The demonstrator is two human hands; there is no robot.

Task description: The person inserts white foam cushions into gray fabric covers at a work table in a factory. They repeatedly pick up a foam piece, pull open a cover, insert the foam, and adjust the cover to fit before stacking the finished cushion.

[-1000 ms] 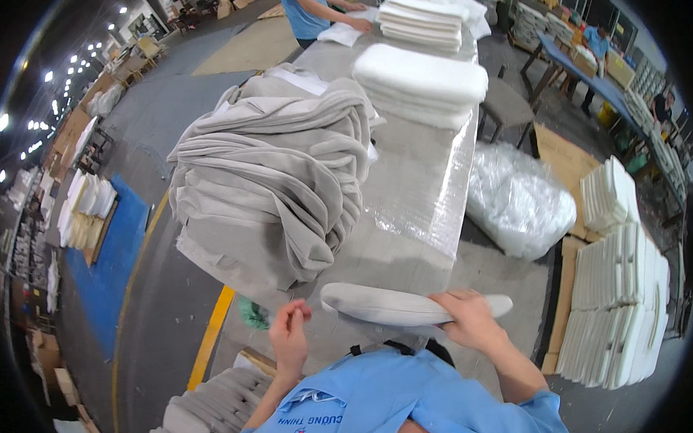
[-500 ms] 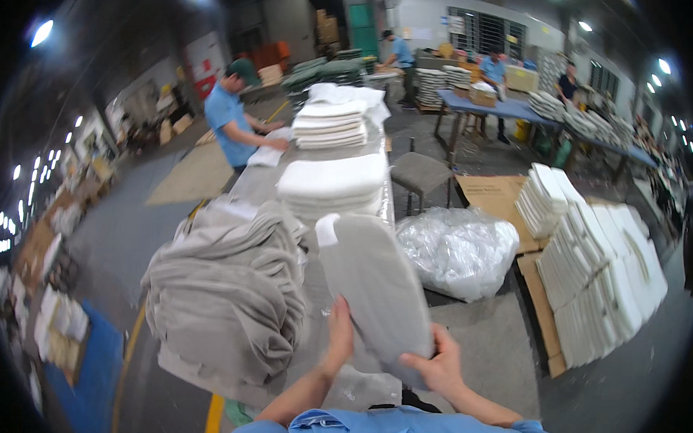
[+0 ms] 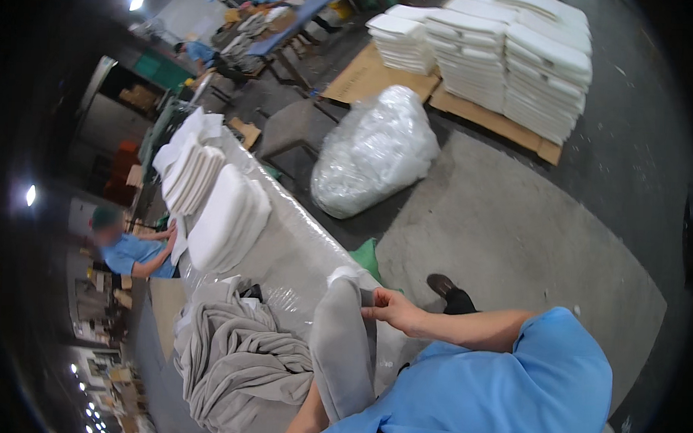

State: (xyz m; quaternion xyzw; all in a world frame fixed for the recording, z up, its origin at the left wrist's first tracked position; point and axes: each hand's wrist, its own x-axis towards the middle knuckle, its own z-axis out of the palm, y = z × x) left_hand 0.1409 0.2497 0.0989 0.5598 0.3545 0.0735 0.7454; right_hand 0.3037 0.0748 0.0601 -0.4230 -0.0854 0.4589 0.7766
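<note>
A grey fabric-covered foam cushion point(image 3: 338, 346) stands nearly upright over the near end of the table, its white end on top. My right hand point(image 3: 395, 311) pinches the cushion's right edge near the top, fingers closed. My left forearm point(image 3: 309, 420) reaches behind the lower part of the cushion, which hides that hand and its fingers. Just left of the cushion lies a large heap of grey fabric covers point(image 3: 242, 365). Stacked white foam pads point(image 3: 228, 220) lie farther up the table.
Plastic film covers the long table point(image 3: 284, 245). Beyond its right edge sit a clear plastic bundle point(image 3: 379, 153), a grey stool point(image 3: 292, 131) and tall stacks of white pads point(image 3: 512, 62) on cardboard. A co-worker point(image 3: 139, 244) handles a white pad at the table's far left side.
The view has swung and tilted to the right. The cushion has turned more upright and come closer to my body. My right hand has shifted up to its upper edge; my left has gone behind it.
</note>
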